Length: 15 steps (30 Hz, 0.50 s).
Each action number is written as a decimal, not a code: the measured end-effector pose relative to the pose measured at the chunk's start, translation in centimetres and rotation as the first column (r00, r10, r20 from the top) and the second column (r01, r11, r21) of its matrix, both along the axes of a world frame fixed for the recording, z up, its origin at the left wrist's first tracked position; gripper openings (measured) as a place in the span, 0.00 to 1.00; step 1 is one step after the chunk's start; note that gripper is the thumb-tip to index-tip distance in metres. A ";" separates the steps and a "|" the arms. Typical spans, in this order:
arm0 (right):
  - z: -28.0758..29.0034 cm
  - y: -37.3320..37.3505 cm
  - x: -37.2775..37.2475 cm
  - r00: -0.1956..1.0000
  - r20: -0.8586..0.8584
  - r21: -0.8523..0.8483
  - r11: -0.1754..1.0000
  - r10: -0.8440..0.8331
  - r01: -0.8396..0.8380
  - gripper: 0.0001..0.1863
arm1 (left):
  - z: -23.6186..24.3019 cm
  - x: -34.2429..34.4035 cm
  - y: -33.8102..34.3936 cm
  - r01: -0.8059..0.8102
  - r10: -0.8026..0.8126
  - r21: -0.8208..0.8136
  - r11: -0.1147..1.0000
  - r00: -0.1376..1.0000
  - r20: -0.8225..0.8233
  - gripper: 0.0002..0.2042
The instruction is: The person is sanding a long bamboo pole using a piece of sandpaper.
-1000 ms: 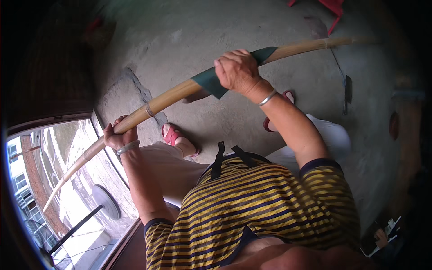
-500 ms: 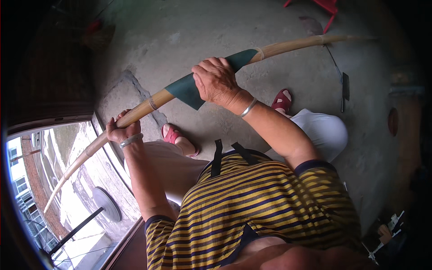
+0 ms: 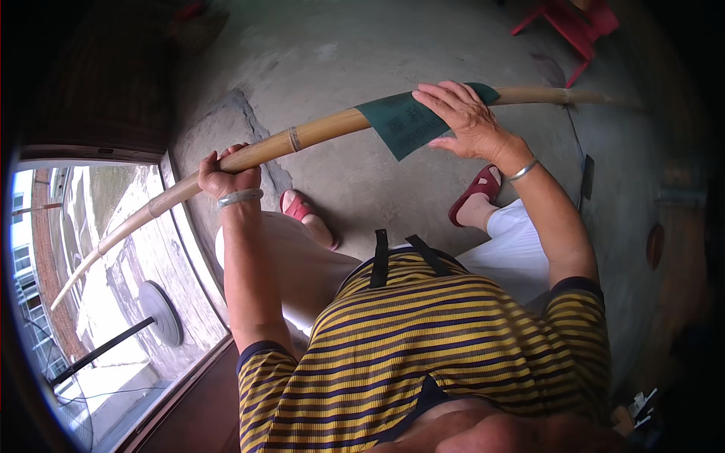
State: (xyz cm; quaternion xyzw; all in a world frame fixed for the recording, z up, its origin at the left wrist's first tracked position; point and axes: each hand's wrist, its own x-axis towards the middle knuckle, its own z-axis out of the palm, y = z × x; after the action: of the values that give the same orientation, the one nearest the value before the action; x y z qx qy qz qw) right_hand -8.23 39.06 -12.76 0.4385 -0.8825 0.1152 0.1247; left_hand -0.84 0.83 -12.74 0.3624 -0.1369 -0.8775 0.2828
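Bamboo pole [image 3: 326, 130], pale and gently bowed, stretches across the view from a thin tip between eight and nine o'clock to a blurred end near two o'clock, held above a grey concrete floor [image 3: 340, 60]. At ten o'clock the person's left hand [image 3: 230, 180] is closed around it, the pole lying between thumb and fingers. Toward one o'clock a dark green sheet [image 3: 400, 127] drapes over the pole, one corner hanging free below it. Between one and two o'clock the right hand [image 3: 476, 128] lies loosely open on that sheet, fingers outstretched across the pole, thumb spread apart. Each wrist wears a silvery bangle [image 3: 523, 170]. At six o'clock is the person's yellow-and-navy striped shirt [image 3: 430, 325]; red sandals [image 3: 298, 208] show near half past nine and half past two. Past the right hand, also between one and two o'clock, stands red furniture [image 3: 600, 26], partly cut off.
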 end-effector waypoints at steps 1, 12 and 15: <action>0.1 0.7 -0.1 1.000 0.000 0.001 1.000 0.009 -0.009 0.33 | -0.2 0.0 -0.1 0.003 -0.003 0.010 1.000 1.000 -0.004 0.05; 4.7 -0.8 0.8 0.975 -0.223 -0.065 0.998 0.009 -0.024 0.21 | 0.3 -0.2 0.8 -0.015 0.015 0.002 1.000 1.000 -0.007 0.06; 4.7 -3.3 4.4 0.975 -0.207 -0.055 0.994 0.085 -0.098 0.20 | 0.3 -0.6 0.5 -0.026 0.025 -0.015 1.000 1.000 -0.012 0.06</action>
State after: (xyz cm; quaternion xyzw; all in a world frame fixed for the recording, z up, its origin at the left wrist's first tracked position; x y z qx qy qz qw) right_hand -3.87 35.80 -8.05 0.4838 -0.8398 0.1037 0.2233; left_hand -1.44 1.37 -12.45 0.3567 -0.1370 -0.8749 0.2974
